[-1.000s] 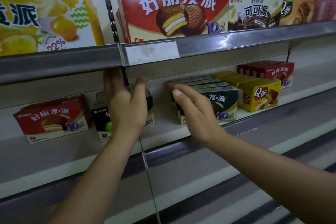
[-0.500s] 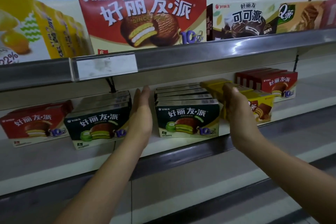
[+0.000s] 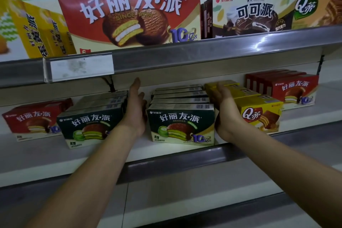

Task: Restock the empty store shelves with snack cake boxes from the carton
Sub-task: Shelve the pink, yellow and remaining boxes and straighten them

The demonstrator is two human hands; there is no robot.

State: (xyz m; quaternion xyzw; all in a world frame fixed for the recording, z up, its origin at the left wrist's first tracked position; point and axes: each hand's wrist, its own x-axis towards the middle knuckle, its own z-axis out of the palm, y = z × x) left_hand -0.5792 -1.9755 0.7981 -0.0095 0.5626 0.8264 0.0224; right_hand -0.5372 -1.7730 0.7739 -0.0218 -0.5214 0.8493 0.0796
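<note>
We have both hands on the middle shelf, one on each side of a row of dark green boxes that stands front to back near the shelf's middle. Our left hand is flat and open, fingers straight and together, its palm against the row's left side. Our right hand is open too, fingers stretched toward the far end, palm against the row's right side. Neither hand wraps around a box; together they press the row between them.

Just left of our left hand stands a second row of dark green boxes, and left of that a row of red boxes. Right of our right hand, touching or almost touching its back, is a row of yellow boxes, and farther right another row of red boxes, set deeper on the shelf.

On the upper shelf large boxes stand facing us: a yellow one at the left, a big red box in the middle, a cream and brown box to its right. A blank price tag holder sits on the upper shelf's front rail. The lower shelf near us looks bare. We cannot see the carton.
</note>
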